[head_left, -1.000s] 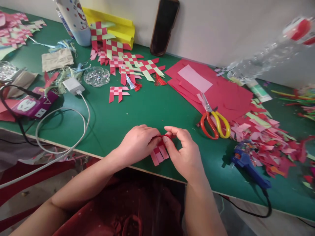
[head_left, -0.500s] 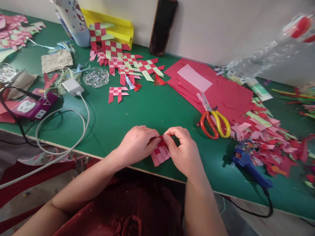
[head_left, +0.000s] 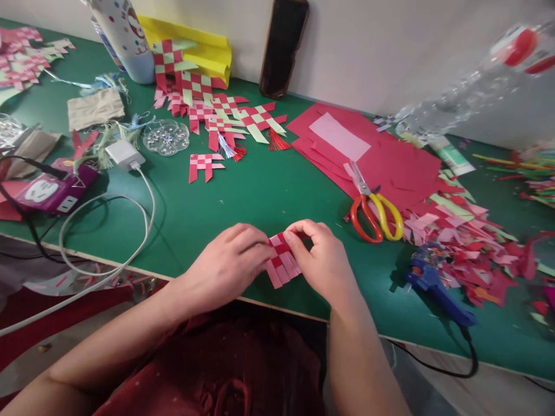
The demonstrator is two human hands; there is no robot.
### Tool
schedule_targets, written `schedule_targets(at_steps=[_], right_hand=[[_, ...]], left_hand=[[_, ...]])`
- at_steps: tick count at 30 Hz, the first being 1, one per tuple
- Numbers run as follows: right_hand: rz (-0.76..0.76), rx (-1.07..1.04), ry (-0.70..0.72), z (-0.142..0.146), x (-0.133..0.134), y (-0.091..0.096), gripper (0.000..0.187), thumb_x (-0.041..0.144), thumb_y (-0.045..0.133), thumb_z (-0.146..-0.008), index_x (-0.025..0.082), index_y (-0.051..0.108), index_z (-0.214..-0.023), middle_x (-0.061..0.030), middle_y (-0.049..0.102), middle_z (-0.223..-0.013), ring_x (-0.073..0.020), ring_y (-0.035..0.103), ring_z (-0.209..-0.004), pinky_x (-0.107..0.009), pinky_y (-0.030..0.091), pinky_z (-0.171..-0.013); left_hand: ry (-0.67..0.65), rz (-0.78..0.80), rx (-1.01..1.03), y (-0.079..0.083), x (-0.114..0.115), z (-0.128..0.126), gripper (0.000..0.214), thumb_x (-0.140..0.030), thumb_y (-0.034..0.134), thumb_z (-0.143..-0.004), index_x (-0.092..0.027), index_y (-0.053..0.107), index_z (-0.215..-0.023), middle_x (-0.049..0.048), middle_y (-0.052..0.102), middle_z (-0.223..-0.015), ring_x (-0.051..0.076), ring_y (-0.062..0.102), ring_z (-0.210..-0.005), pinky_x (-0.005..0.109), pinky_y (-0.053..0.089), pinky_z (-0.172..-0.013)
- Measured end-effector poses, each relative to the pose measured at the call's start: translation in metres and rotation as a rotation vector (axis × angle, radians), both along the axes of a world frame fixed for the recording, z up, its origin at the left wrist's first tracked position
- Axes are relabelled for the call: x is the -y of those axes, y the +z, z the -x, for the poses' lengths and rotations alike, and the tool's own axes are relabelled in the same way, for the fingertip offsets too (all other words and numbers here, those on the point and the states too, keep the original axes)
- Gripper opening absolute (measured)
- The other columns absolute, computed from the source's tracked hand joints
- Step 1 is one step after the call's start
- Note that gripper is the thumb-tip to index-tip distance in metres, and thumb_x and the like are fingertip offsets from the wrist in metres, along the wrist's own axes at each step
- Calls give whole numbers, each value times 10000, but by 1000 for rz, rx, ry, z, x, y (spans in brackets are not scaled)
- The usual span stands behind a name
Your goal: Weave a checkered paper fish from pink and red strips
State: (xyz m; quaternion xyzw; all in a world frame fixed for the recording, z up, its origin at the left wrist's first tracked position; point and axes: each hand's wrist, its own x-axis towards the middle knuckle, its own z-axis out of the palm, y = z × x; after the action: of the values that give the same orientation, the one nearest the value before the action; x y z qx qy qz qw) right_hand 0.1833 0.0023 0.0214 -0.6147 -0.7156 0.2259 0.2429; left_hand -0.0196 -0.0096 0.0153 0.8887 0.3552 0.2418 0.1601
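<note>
Between my hands, near the table's front edge, is a small woven piece of red and pink paper strips [head_left: 281,260], with loose pink strip ends pointing toward me. My right hand [head_left: 318,257] pinches its upper right edge between thumb and forefinger. At its left side my left hand [head_left: 234,260] is closed, fingertips against the weave; the thumb is hidden behind the fingers. Beyond them lies a finished-looking paper fish [head_left: 206,166] in the same red and pink check. Several more woven fish [head_left: 260,117], some with tassels, are heaped farther back.
Scissors [head_left: 376,214] rest right of my hands beside red paper sheets [head_left: 399,164]. Paper scraps [head_left: 481,248] and a blue glue gun [head_left: 440,292] lie farther right. At left are a white charger [head_left: 124,155] with looping cable and a purple power strip [head_left: 58,188]. A phone [head_left: 284,46] leans on the wall.
My left hand has shifted left and down along the woven paper, uncovering more of its red and pink checks. My right hand still pinches the upper right edge.
</note>
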Motion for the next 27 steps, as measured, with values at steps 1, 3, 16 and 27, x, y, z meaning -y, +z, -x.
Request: schedule_targets(at_steps=[1, 3, 16, 27], right_hand=[[-7, 19, 3, 1, -2, 0, 150, 310, 521, -906, 227, 627, -841, -28, 674, -815, -202, 611, -794, -336, 442, -742], [-14, 42, 10, 3, -5, -1, 140, 300, 520, -904, 226, 626, -850, -36, 683, -836, -217, 601, -834, -357, 444, -770], [-201, 88, -28, -6, 6, -12, 162, 283, 491, -944, 207, 623, -1000, -80, 680, -996, -236, 571, -960, -421, 464, -872], [-278, 234, -90, 0, 54, -25, 141, 307, 557, -939, 216, 646, -1002, -85, 641, -1073, -259, 517, -1030, -436, 423, -884]], left_hand=[[-64, -26, -15, -2, 4, 3, 165, -193, 497, -970, -159, 632, -1058, 67, 648, -1139, 203, 563, -1105, 366, 471, -999], [-150, -59, -65, -6, 11, 7, 189, -238, 510, -974, -167, 620, -1111, 66, 622, -1246, 213, 530, -1215, 411, 389, -1117], [-224, -55, -199, -25, 10, 17, 400, -412, 500, -975, -182, 557, -1297, 75, 586, -1357, 258, 451, -1349, 470, 293, -1186], [-270, -23, -217, -18, 6, 19, 403, -421, 526, -961, -273, 532, -1335, 81, 506, -1426, 268, 406, -1378, 504, 309, -1164]])
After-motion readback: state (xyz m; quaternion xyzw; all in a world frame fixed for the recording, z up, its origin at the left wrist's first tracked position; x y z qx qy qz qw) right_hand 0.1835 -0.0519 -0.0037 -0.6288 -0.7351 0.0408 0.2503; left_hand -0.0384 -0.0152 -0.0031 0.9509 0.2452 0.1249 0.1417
